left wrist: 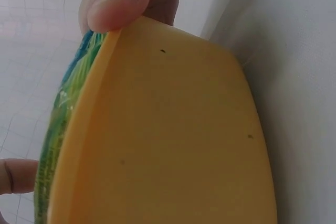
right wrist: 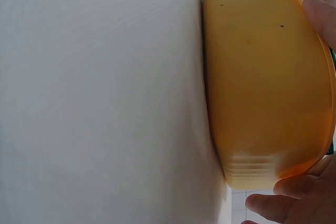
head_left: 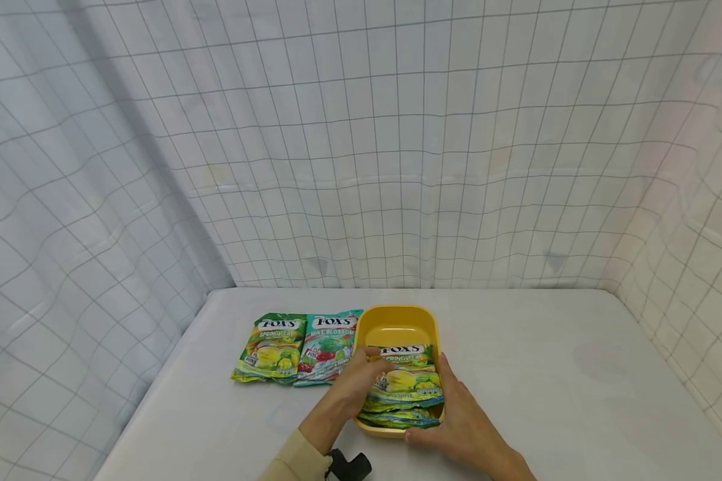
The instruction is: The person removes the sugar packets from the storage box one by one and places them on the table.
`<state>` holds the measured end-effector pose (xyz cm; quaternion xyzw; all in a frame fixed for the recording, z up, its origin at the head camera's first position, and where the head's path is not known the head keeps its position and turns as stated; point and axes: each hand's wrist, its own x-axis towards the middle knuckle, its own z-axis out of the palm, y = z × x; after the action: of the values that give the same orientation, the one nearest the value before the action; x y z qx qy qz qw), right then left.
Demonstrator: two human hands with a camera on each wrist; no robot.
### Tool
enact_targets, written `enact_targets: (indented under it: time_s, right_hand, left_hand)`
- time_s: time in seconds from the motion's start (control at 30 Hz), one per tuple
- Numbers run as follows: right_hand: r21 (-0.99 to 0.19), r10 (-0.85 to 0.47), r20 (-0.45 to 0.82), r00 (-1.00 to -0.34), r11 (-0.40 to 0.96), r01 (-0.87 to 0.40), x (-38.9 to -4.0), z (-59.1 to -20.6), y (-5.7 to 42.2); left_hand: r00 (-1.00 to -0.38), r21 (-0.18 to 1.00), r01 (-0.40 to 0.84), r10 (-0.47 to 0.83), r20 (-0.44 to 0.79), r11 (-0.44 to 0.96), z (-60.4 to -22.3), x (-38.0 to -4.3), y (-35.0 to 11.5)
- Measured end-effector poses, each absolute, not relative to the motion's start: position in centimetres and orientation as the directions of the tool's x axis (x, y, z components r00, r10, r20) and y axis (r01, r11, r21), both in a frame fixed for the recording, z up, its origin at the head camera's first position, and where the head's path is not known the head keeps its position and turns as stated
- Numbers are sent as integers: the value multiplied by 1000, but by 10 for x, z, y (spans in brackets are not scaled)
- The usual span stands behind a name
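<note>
A yellow plastic tub (head_left: 397,314) stands on the table, with green-and-yellow Fox's Spring Tea candy bags (head_left: 406,384) stacked inside. My left hand (head_left: 355,381) reaches over the tub's left rim, its extended fingers resting on the top bag. One fingertip (left wrist: 18,176) shows above the bag in the left wrist view. My right hand (head_left: 463,427) grips the tub at its near right corner, thumb (right wrist: 320,17) at the near rim and fingers (right wrist: 283,200) along the right side. The tub's outer wall (right wrist: 262,77) fills much of the right wrist view.
Left of the tub lie another Spring Tea bag (head_left: 271,351) and a teal Fox's Mint Blossom bag (head_left: 327,351), side by side. The Mint Blossom bag lies close against the tub. White grid-patterned curtains (head_left: 397,167) enclose the white table (head_left: 547,374) at the back and sides.
</note>
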<state>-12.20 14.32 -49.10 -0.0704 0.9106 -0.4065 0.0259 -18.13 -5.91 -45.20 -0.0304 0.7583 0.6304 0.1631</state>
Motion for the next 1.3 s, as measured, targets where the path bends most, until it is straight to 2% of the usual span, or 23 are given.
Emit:
enact_targets:
  time_s: [0.77, 1.1, 1.3]
  right_hand:
    - [-748, -144, 4, -990, 657, -99, -122, -491, 143]
    - [-749, -145, 10, -989, 655, -104, -122, -492, 142]
    - [-745, -149, 8, -989, 658, -105, -122, -492, 143]
  left_hand:
    - [-950, 966, -256, 189, -247, -21, -456, -183, -57]
    - [-961, 973, -231, 156, -228, 2, -456, -182, -56]
    - [-952, 968, -251, 181, -246, -6, -457, -182, -56]
